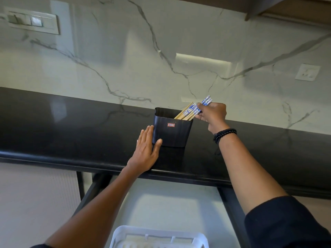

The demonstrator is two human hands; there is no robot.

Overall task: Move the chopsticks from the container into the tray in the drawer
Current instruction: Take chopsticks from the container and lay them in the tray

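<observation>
A person's right hand (213,113), just right of the frame's centre, closes its fingers round a bundle of pale wooden chopsticks with blue-and-white patterned tops (192,109). The grip sits on the patterned upper ends. The chopsticks lean to the right out of a black, round-cornered plastic container (172,130), and their lower ends are inside it. The container stands upright on a glossy black stone countertop (71,126) and carries a small red-bordered label (170,124) on its front wall.

The left hand (146,151) lies flat on the countertop at the container's lower left, fingers straight and together. Its fingertips rest against the container's left side and its thumb touches the front lower corner.

A double strand of black beads (224,134) circles the right wrist, and a dark sleeve (286,224) covers the upper arm at lower right.

Below the counter edge, at lower centre, a dark-framed drawer (231,203) stands open with a pale floor. A white plastic tray with rounded corners (121,231) lies in it at the bottom edge of the frame, partly cut off. Its compartments are too blurred to make out.

Behind the counter rises a white marble-look wall with grey veins (161,51). It bears a switch plate (32,20) at upper left and a white socket (307,72) at right.
</observation>
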